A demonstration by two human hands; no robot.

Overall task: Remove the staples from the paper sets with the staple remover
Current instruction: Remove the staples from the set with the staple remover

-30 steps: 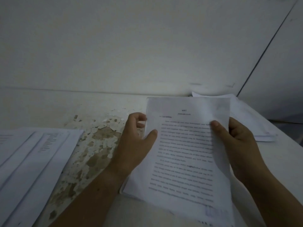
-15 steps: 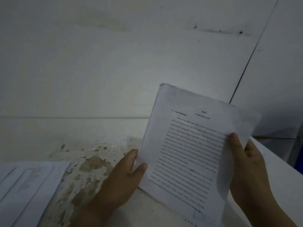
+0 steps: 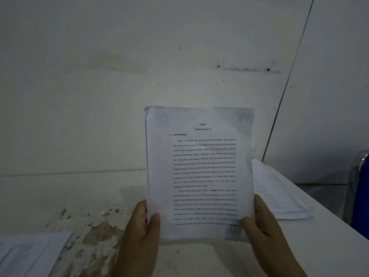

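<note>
A set of white printed pages [image 3: 201, 168] stands upright above the table, its text facing me. My left hand [image 3: 142, 226] grips its lower left edge, thumb on the front and fingers behind. My right hand [image 3: 259, 226] grips the lower right edge the same way. The top left corner of the set looks slightly creased; no staple can be made out in the dim light. No staple remover is in view.
A second paper stack [image 3: 279, 196] lies on the white table [image 3: 199, 256] at the right, behind the held set. More papers [image 3: 30, 254] lie at the bottom left. Peeled, stained patches mark the tabletop at the centre left. A blue chair [image 3: 359, 192] stands at the far right.
Both hands have lifted the paper set off the table and turned it from tilted to upright, with the grips now at its bottom corners. The camera has tipped upward.
</note>
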